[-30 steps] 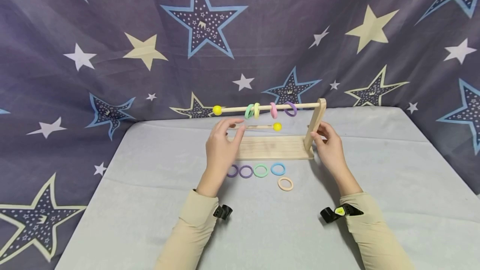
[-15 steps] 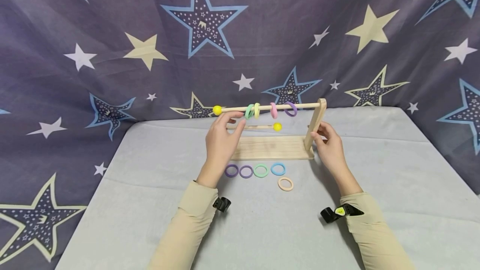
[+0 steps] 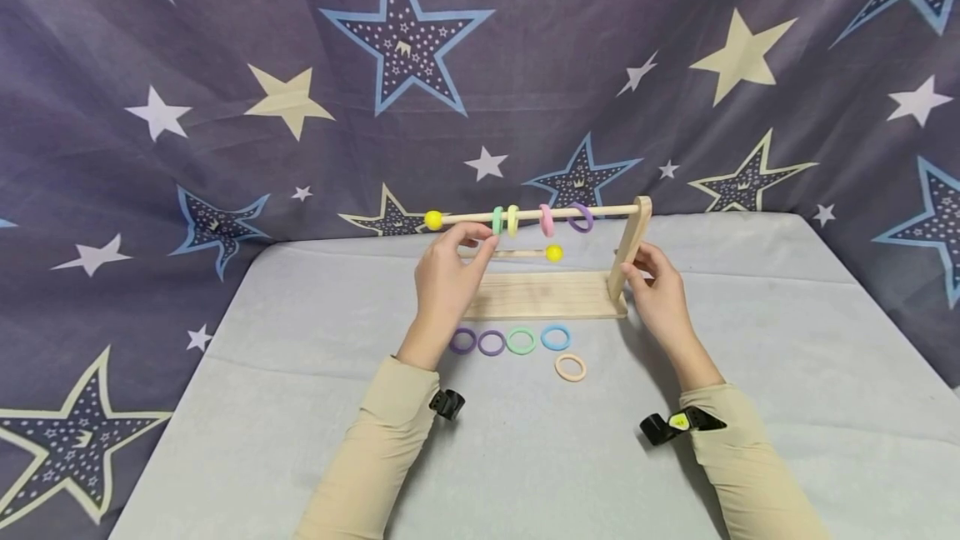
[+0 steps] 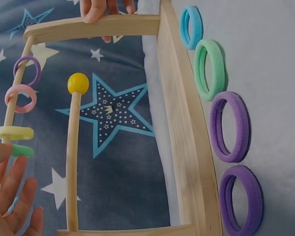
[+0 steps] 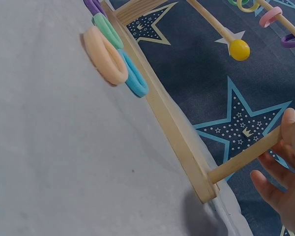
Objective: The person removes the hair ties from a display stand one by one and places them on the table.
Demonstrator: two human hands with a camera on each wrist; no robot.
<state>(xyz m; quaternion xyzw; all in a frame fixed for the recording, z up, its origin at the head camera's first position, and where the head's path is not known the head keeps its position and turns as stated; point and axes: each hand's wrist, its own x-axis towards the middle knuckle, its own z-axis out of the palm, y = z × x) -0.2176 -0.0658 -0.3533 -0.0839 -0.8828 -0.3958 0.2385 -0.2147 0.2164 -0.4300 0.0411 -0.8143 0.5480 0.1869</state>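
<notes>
A wooden stand [image 3: 555,297] has a flat base, upright posts and two rods tipped with yellow balls. On its upper rod [image 3: 468,217] hang green [image 3: 497,221], yellow [image 3: 513,221], pink [image 3: 547,221] and purple [image 3: 581,218] hair ties. My left hand [image 3: 448,275] pinches the green hair tie between thumb and fingertips; the left wrist view shows this tie [image 4: 22,150] close beside the yellow one. At the stand's right, my right hand [image 3: 660,290] grips the upright post [image 3: 632,244]. The left hand hides the stand's left end in the head view.
In front of the base lie two purple hair ties [image 3: 491,343], a green one [image 3: 521,341] and a blue one [image 3: 556,337], with a peach one [image 3: 571,367] nearer. A grey cloth [image 3: 540,457] covers the table. Behind hangs a star-patterned curtain [image 3: 480,123].
My left hand has risen slightly to the upper rod and taken hold of the green hair tie, which now hangs straighter. The right hand stays on the post.
</notes>
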